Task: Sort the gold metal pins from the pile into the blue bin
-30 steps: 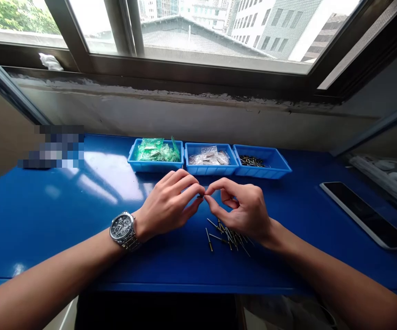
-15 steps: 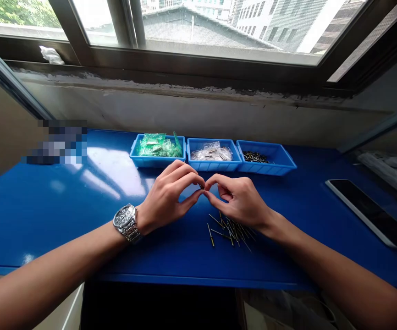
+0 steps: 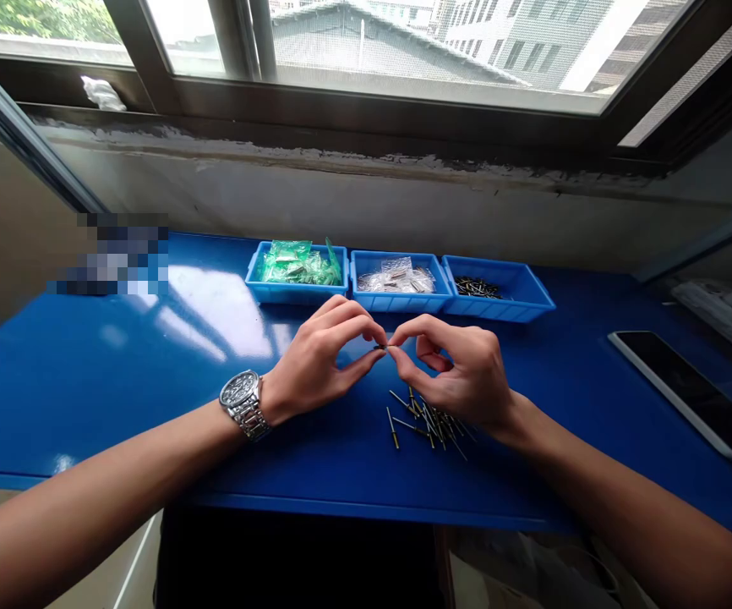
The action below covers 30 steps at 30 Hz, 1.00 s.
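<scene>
Between my hands is a small dark piece, apparently a blind rivet, held above the table. My left hand, with a silver watch on its wrist, is closed, pinching it between thumb and index finger. Opposite it, my right hand pinches the other end, fingertips almost touching the left ones. Fingers hide most of the piece. Below my right hand lies a loose pile of blind rivets, thin silver pins with thicker dark-gold ends. A single rivet rests at the pile's left side.
Three blue bins stand in a row behind my hands: one with green bags, one with clear bags, one with dark rivets. A phone lies at right on the blue table. A window is behind.
My fingertips have drawn slightly apart, showing more of the small rivet between them. The whole view has shifted a little; the pile and bins stay as they were.
</scene>
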{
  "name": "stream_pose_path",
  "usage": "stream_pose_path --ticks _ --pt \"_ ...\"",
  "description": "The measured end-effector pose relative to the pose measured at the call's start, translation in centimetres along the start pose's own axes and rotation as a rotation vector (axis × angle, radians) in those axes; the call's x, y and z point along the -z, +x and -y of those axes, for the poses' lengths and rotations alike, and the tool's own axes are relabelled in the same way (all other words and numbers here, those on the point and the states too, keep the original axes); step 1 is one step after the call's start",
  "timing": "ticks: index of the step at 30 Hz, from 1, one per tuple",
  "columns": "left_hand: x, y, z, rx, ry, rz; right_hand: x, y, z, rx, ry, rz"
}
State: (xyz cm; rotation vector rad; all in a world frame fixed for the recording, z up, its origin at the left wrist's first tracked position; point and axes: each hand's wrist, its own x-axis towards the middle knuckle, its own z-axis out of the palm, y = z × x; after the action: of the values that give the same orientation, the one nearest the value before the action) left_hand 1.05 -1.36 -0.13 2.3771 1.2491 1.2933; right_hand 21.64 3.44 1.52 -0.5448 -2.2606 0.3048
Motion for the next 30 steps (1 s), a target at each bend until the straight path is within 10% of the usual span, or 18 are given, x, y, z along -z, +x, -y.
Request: stream_pose_path --ticks 18,30 --pt "0.4 0.2 -0.4 0.025 -0.123 -0.077 0.0 -0.1 -1.1 -0.117 0.109 0.186" --pt "0.3 0.3 -0.5 0.058 -0.085 -0.03 0.3 -0.1 0.0 -0.041 -0.007 -0.014"
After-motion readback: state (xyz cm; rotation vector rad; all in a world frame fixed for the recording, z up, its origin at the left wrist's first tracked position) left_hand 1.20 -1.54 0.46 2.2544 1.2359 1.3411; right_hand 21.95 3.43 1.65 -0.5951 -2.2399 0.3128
